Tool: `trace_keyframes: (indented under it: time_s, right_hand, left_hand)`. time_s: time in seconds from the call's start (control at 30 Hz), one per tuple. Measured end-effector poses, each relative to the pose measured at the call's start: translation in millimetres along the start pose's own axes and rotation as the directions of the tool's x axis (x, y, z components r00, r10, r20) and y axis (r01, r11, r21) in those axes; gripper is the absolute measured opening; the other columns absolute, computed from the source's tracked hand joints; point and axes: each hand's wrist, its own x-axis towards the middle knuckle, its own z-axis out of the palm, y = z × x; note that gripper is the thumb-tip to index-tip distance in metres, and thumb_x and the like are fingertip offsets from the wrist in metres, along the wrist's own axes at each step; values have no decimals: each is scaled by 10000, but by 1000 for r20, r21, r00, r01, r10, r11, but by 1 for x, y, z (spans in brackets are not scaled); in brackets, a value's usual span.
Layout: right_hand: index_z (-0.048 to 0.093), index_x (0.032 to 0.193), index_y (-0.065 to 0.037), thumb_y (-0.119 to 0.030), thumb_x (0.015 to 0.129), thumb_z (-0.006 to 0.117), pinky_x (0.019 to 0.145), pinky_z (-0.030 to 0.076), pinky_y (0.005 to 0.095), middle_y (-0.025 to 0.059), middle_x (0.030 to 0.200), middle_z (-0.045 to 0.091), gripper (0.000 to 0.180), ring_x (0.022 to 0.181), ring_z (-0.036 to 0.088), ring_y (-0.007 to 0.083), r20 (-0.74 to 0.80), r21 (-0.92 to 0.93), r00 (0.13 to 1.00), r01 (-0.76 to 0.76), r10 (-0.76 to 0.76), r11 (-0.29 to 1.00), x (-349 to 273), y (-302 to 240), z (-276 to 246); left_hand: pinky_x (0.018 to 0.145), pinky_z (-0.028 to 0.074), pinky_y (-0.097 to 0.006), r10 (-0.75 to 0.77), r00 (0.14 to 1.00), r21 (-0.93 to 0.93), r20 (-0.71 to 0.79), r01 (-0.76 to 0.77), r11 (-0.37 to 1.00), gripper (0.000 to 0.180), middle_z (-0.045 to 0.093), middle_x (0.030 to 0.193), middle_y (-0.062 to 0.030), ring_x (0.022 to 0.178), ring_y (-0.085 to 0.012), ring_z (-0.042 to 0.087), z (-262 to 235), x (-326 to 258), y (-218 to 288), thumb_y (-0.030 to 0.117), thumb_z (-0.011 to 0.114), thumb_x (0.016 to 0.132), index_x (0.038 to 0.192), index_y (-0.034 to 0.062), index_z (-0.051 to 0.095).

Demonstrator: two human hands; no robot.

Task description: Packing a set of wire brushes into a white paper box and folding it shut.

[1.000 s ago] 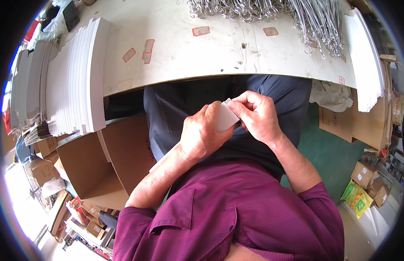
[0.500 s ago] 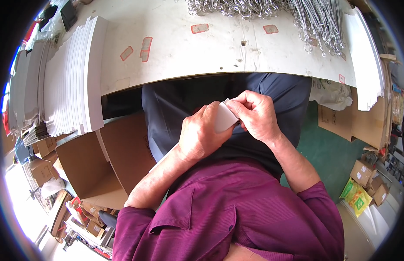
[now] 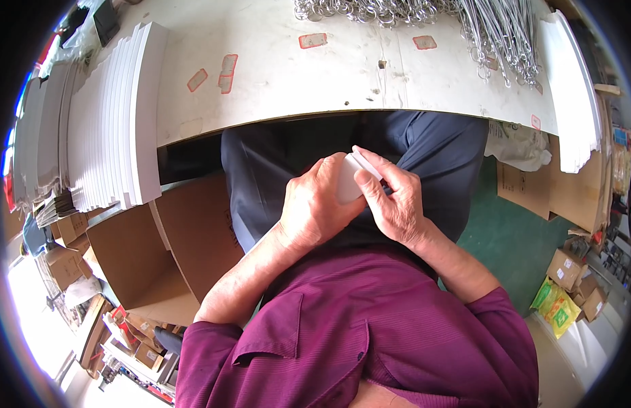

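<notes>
Head view — white box (image 3: 349,179) in both hands (image 3: 314,205) (image 3: 401,206), contents hidden

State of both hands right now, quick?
Left hand: closed around a small white box.
Right hand: thumb and fingers closed on the box's end.

A whitish table (image 3: 274,75) carries looped metal wires (image 3: 495,34) — far side — and white stacks (image 3: 115,122) at either end.
</notes>
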Motion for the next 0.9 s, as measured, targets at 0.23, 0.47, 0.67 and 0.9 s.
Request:
trace_keyframes:
  time_s: [0.23,0.47,0.67,0.9]
  right_hand:
    - [556,1426,39,-120,886,800,876,593,374,245,1194,711,613,1035,742,315,53,4,999,-9,8,1000,-3,-4,10]
    - [539,1448,42,-22,900,750,779,602,361,237,1116,715,591,930,751,291,78,-37,993,90,-87,995,-1,-1,10]
    - [518,1471,37,-2,914,737,709,590,362,224,1024,711,600,842,741,282,72,-21,995,75,-73,997,-7,-6,16]
    - [577,1420,31,-26,950,714,749,599,353,220,1056,734,493,888,761,281,92,-38,991,100,-96,994,-6,3,15]
  left_hand:
    - [681,625,-449,55,997,15,-57,-54,998,471,714,948,-202,801,-376,741,5,0,-10,158,785,773,1170,-22,607]
    - [681,629,-439,78,993,18,-92,-76,997,503,719,973,-219,815,-388,746,4,0,-12,138,781,775,1214,-30,603]
    - [675,625,-436,58,996,-9,-74,-59,998,533,722,957,-210,816,-386,746,3,-5,-14,177,822,771,1212,-30,604]
    - [654,617,-439,95,993,36,-68,-93,995,489,710,914,-195,784,-375,736,3,-4,-14,138,779,775,1200,-24,598]
